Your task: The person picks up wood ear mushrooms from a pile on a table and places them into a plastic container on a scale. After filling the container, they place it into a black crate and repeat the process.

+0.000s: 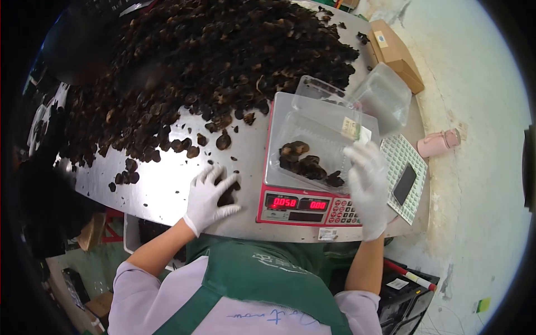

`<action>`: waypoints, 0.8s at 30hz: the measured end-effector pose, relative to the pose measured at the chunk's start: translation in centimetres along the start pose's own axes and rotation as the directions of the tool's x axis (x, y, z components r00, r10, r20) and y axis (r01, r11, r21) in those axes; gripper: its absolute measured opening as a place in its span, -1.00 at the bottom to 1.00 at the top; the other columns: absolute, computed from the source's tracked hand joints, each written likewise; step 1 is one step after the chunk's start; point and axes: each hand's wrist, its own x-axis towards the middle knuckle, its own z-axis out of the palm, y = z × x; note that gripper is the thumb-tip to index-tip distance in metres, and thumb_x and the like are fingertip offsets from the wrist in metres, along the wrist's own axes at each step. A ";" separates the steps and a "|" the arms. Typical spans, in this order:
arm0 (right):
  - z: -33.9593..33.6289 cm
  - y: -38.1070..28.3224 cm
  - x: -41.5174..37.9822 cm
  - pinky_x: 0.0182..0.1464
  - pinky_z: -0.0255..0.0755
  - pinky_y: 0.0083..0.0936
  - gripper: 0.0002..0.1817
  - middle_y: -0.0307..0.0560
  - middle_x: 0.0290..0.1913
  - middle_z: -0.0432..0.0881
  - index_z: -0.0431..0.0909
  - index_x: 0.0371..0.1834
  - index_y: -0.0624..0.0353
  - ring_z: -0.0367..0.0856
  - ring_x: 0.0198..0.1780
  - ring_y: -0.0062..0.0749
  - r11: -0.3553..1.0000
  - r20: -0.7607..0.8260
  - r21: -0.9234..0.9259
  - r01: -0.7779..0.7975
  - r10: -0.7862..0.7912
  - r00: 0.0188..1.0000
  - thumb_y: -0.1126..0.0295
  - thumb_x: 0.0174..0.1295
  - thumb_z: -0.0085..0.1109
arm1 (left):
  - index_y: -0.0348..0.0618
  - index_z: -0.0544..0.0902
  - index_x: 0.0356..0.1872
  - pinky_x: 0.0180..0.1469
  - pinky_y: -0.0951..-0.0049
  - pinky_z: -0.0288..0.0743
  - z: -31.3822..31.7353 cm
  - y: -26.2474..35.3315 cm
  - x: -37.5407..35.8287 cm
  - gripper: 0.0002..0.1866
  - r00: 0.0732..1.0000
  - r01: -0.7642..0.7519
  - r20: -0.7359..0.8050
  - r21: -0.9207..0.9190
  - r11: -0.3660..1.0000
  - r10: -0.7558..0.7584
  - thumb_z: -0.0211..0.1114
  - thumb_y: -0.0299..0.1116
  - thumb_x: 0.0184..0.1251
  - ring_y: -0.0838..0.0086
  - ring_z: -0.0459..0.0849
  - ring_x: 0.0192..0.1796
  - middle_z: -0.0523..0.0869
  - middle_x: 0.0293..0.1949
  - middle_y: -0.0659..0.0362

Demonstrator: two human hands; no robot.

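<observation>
My left hand (211, 199), in a white glove, lies on the metal table with its fingers spread. A few dark, dried mushroom-like pieces (228, 192) show beside and partly under those fingers. On a red-and-silver digital scale (268, 167) sits a clear plastic box (312, 128) with a small clump of dark pieces (306, 162) in its lower part. My gloved right hand (369, 187) is at the box's right side, with its fingers over the rim near a label (352, 128). The red display (285, 202) reads 0.058 and 0.00.
A large heap of dark pieces (223, 56) covers the table's far side. Right of the scale are a stack of clear boxes (382, 97), a cardboard box (399, 56), a patterned sheet (392, 153) with a phone (405, 184), and a pink bottle (438, 143).
</observation>
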 end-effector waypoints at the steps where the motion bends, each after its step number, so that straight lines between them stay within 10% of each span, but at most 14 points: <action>1: 0.2 -0.7 -1.2 0.52 0.15 -0.06 -0.54 -0.12 0.28 0.57 0.66 0.17 0.00 0.34 0.44 0.01 0.999 0.013 0.036 0.011 -0.012 1.000 0.52 0.14 0.28 | 0.23 0.53 0.40 0.35 -0.15 0.26 0.0 0.6 -0.6 -0.16 0.999 -0.012 0.033 -0.007 1.000 0.013 0.48 0.24 0.03 -0.12 0.40 0.38 0.49 0.36 -0.06; 7: 3.4 -2.2 -5.8 0.47 0.10 0.21 -0.59 -0.29 0.17 0.62 0.69 0.11 -0.18 0.36 0.39 -0.12 0.971 -0.017 -0.238 -0.029 0.026 1.000 0.36 0.15 0.41 | 0.13 0.70 0.07 -0.32 0.32 0.61 0.8 0.7 -0.2 -0.66 0.989 -0.113 -0.111 -0.105 0.988 0.101 0.41 -0.27 0.25 0.27 0.70 -0.28 0.68 -0.22 0.17; 10: 3.9 -2.3 -5.9 0.49 0.08 0.18 -0.66 -0.40 0.10 0.64 0.72 -0.01 -0.22 0.39 0.36 -0.19 0.958 -0.110 -0.283 -0.038 0.007 0.994 0.43 0.15 0.40 | 0.06 0.73 0.01 -0.23 0.29 0.63 -0.7 2.1 1.9 -0.69 0.941 -0.003 -0.321 -0.323 0.946 -0.106 0.42 -0.42 0.22 0.24 0.71 -0.26 0.68 -0.21 0.11; 14: 4.2 -2.6 -5.7 0.50 0.06 0.16 -0.65 -0.40 0.10 0.64 0.72 -0.02 -0.22 0.39 0.37 -0.18 0.964 -0.096 -0.267 0.006 -0.032 0.995 0.45 0.13 0.41 | -0.07 0.74 -0.10 -0.18 0.30 0.61 -6.5 9.6 8.0 -0.71 0.826 -0.293 -0.564 -0.435 0.851 -0.004 0.44 -0.57 0.13 0.25 0.68 -0.26 0.68 -0.26 0.12; 20: 4.0 -2.9 -6.2 0.53 0.03 0.16 -0.63 -0.24 0.15 0.61 0.71 0.03 -0.11 0.36 0.39 -0.09 0.946 -0.061 -0.311 -0.089 0.073 0.995 0.44 0.11 0.36 | 0.14 0.66 0.14 0.10 0.08 0.55 -5.0 14.3 15.7 -0.49 0.926 -0.363 -0.209 -0.261 0.894 0.315 0.48 0.00 0.16 0.07 0.64 0.11 0.66 -0.06 0.14; 24: 2.6 -2.4 -6.8 0.53 0.07 0.13 -0.55 -0.17 0.21 0.58 0.66 0.12 -0.03 0.38 0.38 -0.04 0.961 -0.105 -0.259 -0.098 0.073 0.992 0.40 0.09 0.35 | 0.11 0.69 0.09 0.27 -0.04 0.42 -5.0 11.8 16.6 -0.50 0.765 -0.564 -0.526 -0.267 0.781 0.372 0.48 0.03 0.13 -0.01 0.55 0.25 0.65 0.03 0.08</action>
